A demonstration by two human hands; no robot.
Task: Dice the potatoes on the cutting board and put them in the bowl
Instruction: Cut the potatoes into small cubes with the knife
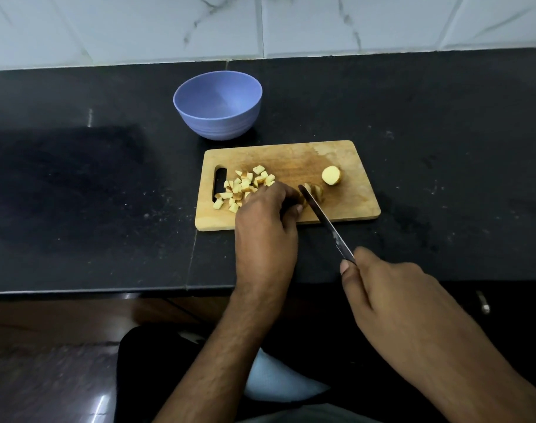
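A wooden cutting board (346,206) lies on the black counter. Several potato dice (245,186) are heaped at its left end near the handle slot. A potato half (331,175) lies cut face up toward the right. My left hand (266,215) curls over a potato piece (317,192) at the board's middle and holds it down. My right hand (392,288) grips the handle of a knife (324,222), whose blade tip rests on that piece beside my left fingers. The blue bowl (217,117) stands behind the board with nothing in it.
The black counter (92,193) stretches left and right of the board. A white tiled wall (260,25) rises behind it. The counter's front edge runs just below the board, with my legs and the floor under it.
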